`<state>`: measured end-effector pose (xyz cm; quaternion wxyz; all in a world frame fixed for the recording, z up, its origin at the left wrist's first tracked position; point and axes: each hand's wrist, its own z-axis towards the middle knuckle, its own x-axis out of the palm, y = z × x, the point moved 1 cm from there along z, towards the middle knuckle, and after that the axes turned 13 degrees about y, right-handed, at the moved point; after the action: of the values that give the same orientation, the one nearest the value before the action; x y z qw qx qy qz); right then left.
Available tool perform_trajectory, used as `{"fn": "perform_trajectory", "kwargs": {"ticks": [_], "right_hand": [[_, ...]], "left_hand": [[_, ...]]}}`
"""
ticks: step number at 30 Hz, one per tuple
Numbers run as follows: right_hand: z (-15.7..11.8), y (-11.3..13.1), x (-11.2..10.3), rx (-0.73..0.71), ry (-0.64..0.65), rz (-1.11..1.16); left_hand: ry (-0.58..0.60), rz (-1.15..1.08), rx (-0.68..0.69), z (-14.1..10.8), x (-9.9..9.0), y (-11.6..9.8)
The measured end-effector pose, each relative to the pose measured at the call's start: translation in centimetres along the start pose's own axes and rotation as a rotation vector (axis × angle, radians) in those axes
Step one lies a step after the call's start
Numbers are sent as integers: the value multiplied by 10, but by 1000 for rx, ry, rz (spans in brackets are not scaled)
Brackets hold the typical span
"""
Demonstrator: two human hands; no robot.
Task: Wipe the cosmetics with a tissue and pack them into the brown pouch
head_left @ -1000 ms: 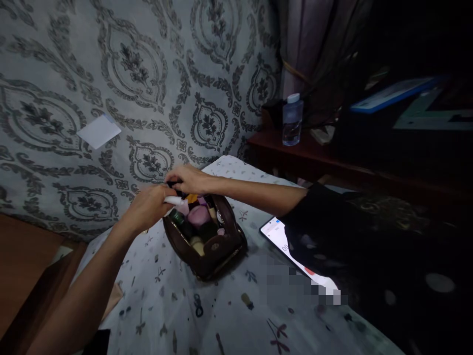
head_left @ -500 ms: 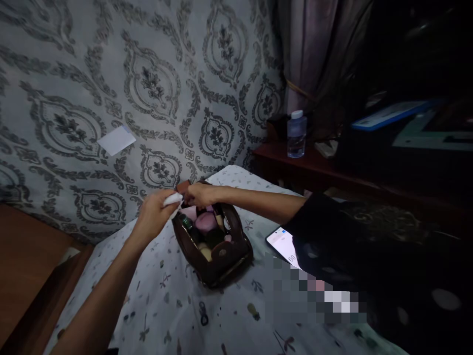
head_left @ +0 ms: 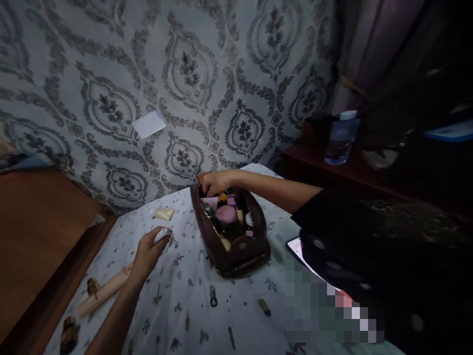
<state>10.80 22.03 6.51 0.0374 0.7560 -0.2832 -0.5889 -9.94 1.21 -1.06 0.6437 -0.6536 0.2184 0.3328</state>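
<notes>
My left hand [head_left: 148,249] is closed around a small white tube [head_left: 162,235], held just above the bedsheet to the left of the bag. My right hand [head_left: 217,183] is at the far end of an unzipped brown makeup bag [head_left: 231,261]. Its fingers are curled over the far rim and their tips are hidden inside. In the bag lie a round pink container [head_left: 225,215], a green-capped item [head_left: 207,209], a small purple item [head_left: 231,200] and several other cosmetics. A pale yellow tube [head_left: 163,214] lies on the sheet beyond my left hand.
Left of my forearm lie a long pinkish item [head_left: 103,295] and two small dark bottles. A phone [head_left: 295,244] rests by my right sleeve, beside a blurred-out patch. A water bottle [head_left: 342,139] stands on the dark red shelf [head_left: 306,153]. Patterned wall behind.
My left hand has moved away from the bag, left and nearer to me, with the white tube. My right hand stays at the bag's far end. The view has swung left, revealing items on the sheet.
</notes>
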Motion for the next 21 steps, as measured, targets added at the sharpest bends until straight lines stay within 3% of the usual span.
{"fn": "perform_trajectory", "kwargs": {"ticks": [4,7,14,18,21], "right_hand": [[5,-5,2,-35,43,-17],[4,-7,6,-44,46,-21],[-2,-9,8,-52,-111,0],[-7,-9,7,110,-172,-82],[-19,4,4,267,-375,-166]], "left_hand": [[-9,21,-86,-26,2,47],[0,41,-116,-43,6,67],[29,155,-100,-73,14,76],[72,283,-77,-81,11,79],[83,353,-77,-81,8,84]]}}
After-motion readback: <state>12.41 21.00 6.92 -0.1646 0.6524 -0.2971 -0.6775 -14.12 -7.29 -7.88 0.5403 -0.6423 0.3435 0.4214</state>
